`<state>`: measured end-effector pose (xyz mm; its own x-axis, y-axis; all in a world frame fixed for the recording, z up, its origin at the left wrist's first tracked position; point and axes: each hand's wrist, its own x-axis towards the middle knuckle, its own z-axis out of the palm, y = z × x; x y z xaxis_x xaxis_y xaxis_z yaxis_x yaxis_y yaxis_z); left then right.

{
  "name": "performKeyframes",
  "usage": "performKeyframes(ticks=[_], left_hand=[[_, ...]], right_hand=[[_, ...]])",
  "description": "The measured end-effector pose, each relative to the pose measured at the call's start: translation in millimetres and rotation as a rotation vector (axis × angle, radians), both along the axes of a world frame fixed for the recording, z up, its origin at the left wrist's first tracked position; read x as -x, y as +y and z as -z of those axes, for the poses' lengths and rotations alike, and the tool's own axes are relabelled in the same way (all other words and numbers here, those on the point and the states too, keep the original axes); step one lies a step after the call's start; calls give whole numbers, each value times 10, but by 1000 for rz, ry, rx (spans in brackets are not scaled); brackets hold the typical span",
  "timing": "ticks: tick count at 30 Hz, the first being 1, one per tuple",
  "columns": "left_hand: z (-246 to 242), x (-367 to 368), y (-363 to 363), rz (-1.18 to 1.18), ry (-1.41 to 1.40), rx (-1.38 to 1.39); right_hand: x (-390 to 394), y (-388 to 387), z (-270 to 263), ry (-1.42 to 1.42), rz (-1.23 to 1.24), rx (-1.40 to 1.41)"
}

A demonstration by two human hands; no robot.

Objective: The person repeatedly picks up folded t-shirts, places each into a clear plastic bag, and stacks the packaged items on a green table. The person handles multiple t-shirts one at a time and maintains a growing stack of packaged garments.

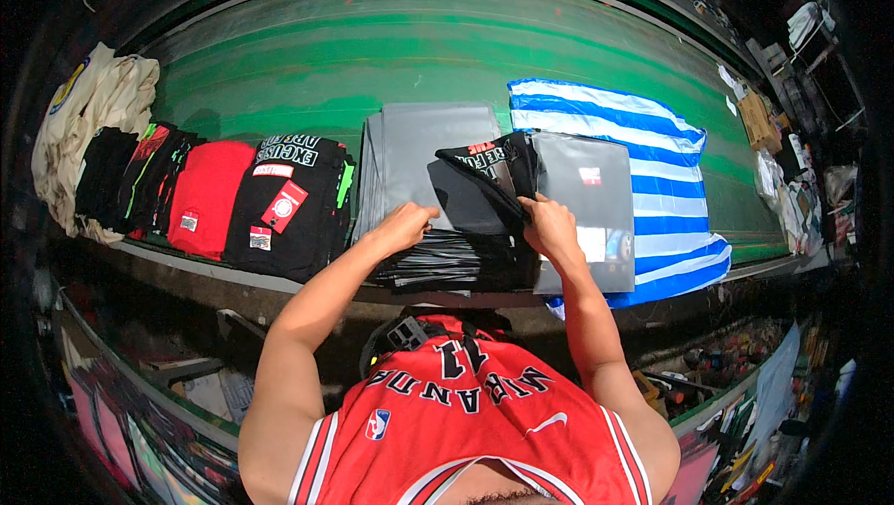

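A folded black printed T-shirt (482, 162) is tilted up beside a stack of clear plastic bags (440, 124). My right hand (552, 227) grips its folded edge between thumb and fingers. My left hand (408, 227) is curled low over the bag stack; whether it pinches a bag's edge is hard to see. To the right, a bagged garment with a red label (590, 175) lies under clear plastic, partly behind my right hand and forearm. It rests over a blue-and-white striped plastic bag (667, 187).
Left of the bags lie folded black T-shirts with red tags (300, 239), a red folded T-shirt (209, 183), more dark folded shirts (136, 176) and a crumpled cream cloth (112, 100). All sit on a long green table (314, 51). A cardboard box (758, 121) stands far right.
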<state>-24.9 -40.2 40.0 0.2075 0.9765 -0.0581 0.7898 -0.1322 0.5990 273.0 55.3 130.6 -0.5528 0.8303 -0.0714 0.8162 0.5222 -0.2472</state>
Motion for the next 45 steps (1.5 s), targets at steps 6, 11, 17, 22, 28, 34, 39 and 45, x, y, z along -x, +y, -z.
performKeyframes(ticks=[6,11,17,22,28,34,39,45], left_hand=[[-200,-6,2,10,-34,-104],[-249,55,15,102,34,-45],[-194,122,108,157,251,9],[-250,172,224,-340,-670,116],[-367,107,-78,-18,-565,-248],[-501,10,-31,-92,-259,-352],[-710,-159,52,15,-154,-407],[-991,-269,137,82,-175,-372]], right_hand=[[-73,-32,-144,30,-3,-43],[-146,-164,-515,79,-76,-87],[-395,-352,-1153,222,-311,105],[-633,-364,-1267,306,-438,472],[-652,-381,-1006,316,-278,395],[-511,-523,-1037,308,-111,299],[-336,-677,-1106,244,-252,149],[-172,-690,-1114,175,-271,6]])
